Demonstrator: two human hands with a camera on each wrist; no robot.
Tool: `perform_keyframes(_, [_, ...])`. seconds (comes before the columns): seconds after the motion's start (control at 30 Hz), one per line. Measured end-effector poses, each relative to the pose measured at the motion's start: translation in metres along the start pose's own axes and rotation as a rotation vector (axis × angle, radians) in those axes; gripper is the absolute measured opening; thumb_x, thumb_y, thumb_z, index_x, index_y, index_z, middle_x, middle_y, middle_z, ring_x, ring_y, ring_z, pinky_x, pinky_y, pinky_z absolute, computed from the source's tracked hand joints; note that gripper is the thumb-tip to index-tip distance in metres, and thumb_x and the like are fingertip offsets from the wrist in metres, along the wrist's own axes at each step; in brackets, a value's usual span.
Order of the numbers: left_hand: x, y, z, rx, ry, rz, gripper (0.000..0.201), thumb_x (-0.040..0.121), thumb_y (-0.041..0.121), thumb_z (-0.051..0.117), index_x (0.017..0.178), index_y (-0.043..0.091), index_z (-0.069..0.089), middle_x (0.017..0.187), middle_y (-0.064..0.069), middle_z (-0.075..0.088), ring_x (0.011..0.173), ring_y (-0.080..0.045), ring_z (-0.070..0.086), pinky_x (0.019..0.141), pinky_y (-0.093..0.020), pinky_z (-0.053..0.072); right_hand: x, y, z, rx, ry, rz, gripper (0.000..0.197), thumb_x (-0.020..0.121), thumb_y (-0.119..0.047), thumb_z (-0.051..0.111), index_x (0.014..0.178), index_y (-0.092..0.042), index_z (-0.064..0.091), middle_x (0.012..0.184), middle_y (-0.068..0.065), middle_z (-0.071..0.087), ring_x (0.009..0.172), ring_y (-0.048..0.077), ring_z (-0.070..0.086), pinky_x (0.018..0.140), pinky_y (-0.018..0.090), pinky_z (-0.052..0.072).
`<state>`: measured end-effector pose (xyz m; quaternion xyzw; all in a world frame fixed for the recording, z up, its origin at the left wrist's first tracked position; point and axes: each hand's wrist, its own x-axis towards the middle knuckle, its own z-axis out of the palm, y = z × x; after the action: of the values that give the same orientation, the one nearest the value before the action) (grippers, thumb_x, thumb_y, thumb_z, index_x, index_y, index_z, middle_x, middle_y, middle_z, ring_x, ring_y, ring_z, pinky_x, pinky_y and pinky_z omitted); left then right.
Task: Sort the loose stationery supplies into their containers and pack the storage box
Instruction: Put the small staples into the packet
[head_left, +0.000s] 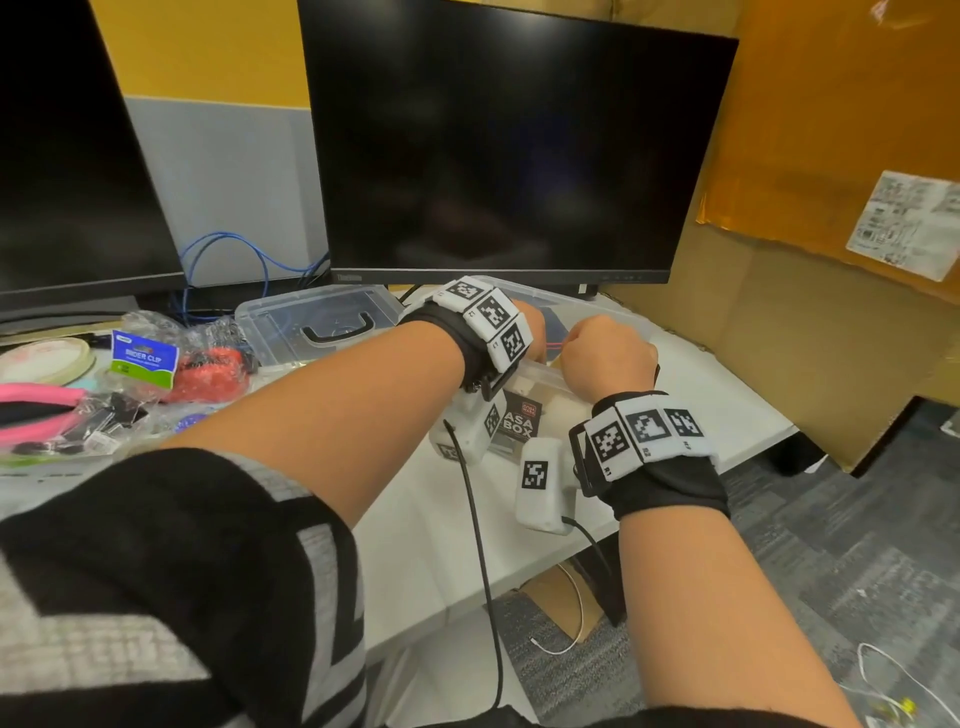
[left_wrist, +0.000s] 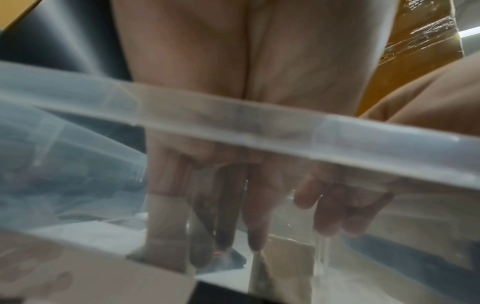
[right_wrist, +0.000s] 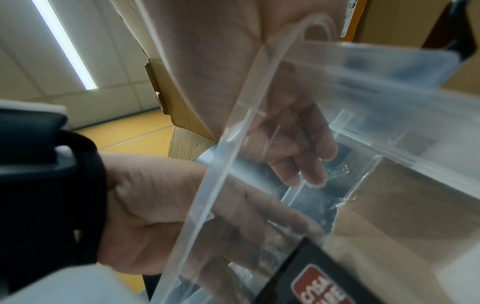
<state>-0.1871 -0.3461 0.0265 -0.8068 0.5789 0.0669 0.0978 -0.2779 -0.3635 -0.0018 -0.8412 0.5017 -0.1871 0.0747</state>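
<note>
Head view: both hands reach down into the clear storage box (head_left: 540, 379) on the white desk (head_left: 415, 545), in front of the right monitor (head_left: 514, 140). Left hand (head_left: 530, 322) fingers point straight down inside the box, close together, seen through the wall in the left wrist view (left_wrist: 254, 216) – cannot tell if they hold anything. Right hand (head_left: 608, 353) fingers loosely curled inside the box, per right wrist view (right_wrist: 298, 152), next to some crinkled clear wrap – a grip is not clear. Box has a black label (head_left: 522, 418) on the near wall. Its clear lid (head_left: 317, 322) with black handle lies just left of it. Loose supplies sit well left on the desk: binder clip pack (head_left: 143, 358), pink item (head_left: 36, 395), tape roll (head_left: 47, 356)
</note>
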Motion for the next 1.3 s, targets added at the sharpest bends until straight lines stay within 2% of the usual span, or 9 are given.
perform_keyframes(0.1, [-0.003,-0.008,0.001,-0.153,-0.003,0.017,0.033,0.095,0.012,0.045,0.126,0.011,0.059,0.127,-0.004,0.058,0.107,-0.018,0.054,0.098,-0.028,0.041,0.001,-0.001,0.001,-0.01,-0.002,0.009,0.024,0.094,-0.018,0.046,0.109,-0.012,0.062,0.103,0.011,0.064,0.1,0.028,0.057,0.1,0.045,0.039])
perform_keyframes(0.27, [-0.016,-0.019,0.004,-0.421,0.184,0.133,0.035,0.091,0.001,0.052,0.123,0.009,0.062,0.125,-0.008,0.06,0.116,-0.023,0.056,0.097,-0.028,0.043,0.002,0.0,0.003,0.007,0.02,0.0,0.027,0.093,-0.014,0.043,0.112,-0.015,0.062,0.108,0.01,0.064,0.103,0.028,0.057,0.1,0.045,0.039])
perform_keyframes(0.47, [-0.048,-0.054,0.017,-0.819,0.459,0.227,0.035,0.089,-0.006,0.049,0.117,0.009,0.064,0.118,-0.005,0.064,0.111,-0.017,0.058,0.096,-0.028,0.046,-0.002,-0.011,-0.004,-0.082,0.102,-0.125,0.029,0.092,-0.01,0.046,0.114,-0.018,0.063,0.113,0.009,0.062,0.11,0.03,0.052,0.1,0.045,0.037])
perform_keyframes(0.63, [-0.081,-0.113,0.046,-1.122,0.535,0.127,0.031,0.09,-0.008,0.046,0.113,0.004,0.062,0.108,-0.005,0.063,0.098,-0.014,0.06,0.07,-0.008,0.046,-0.013,-0.061,-0.003,0.182,0.242,-0.394,0.029,0.09,-0.003,0.045,0.107,-0.009,0.068,0.11,0.013,0.062,0.105,0.03,0.054,0.091,0.035,0.041])
perform_keyframes(0.77, [-0.104,-0.162,0.088,-1.327,0.563,-0.103,0.03,0.09,-0.009,0.044,0.111,0.005,0.061,0.109,-0.008,0.062,0.096,-0.02,0.062,0.078,-0.023,0.048,-0.024,-0.108,0.015,0.47,0.092,-0.504,0.026,0.088,-0.003,0.049,0.101,-0.009,0.071,0.103,0.005,0.068,0.098,0.018,0.058,0.085,0.021,0.039])
perform_keyframes(0.83, [-0.113,-0.179,0.109,-1.438,0.571,-0.211,0.03,0.09,-0.011,0.044,0.112,0.001,0.06,0.107,-0.011,0.061,0.086,-0.019,0.062,0.073,-0.022,0.049,-0.027,-0.126,0.032,0.511,-0.013,-0.504,0.024,0.087,-0.002,0.05,0.099,-0.008,0.071,0.096,0.003,0.067,0.091,0.015,0.057,0.081,0.017,0.038])
perform_keyframes(1.0, [-0.126,-0.205,0.142,-1.722,0.589,-0.358,0.032,0.092,-0.012,0.041,0.12,-0.004,0.052,0.101,-0.01,0.06,0.084,-0.018,0.061,0.078,-0.026,0.05,-0.019,-0.149,0.082,0.528,-0.349,-0.359,0.019,0.086,0.002,0.053,0.092,-0.006,0.07,0.072,-0.008,0.055,0.081,0.016,0.057,0.084,0.037,0.054])
perform_keyframes(1.17, [-0.129,-0.22,0.155,-1.855,0.6,-0.455,0.035,0.092,-0.011,0.041,0.125,-0.003,0.05,0.122,-0.016,0.056,0.092,-0.018,0.061,0.08,-0.024,0.05,-0.007,-0.165,0.11,0.427,-0.434,-0.346,0.018,0.087,-0.001,0.056,0.096,-0.006,0.071,0.1,0.006,0.067,0.086,0.014,0.054,0.079,0.025,0.046])
perform_keyframes(1.3, [-0.127,-0.225,0.158,-1.883,0.552,-0.444,0.039,0.091,-0.014,0.04,0.128,-0.004,0.047,0.104,-0.007,0.057,0.085,-0.012,0.057,0.071,-0.021,0.049,-0.001,-0.174,0.127,0.282,-0.528,-0.314,0.026,0.091,-0.004,0.049,0.11,-0.002,0.067,0.117,0.012,0.063,0.11,0.026,0.057,0.09,0.028,0.044])
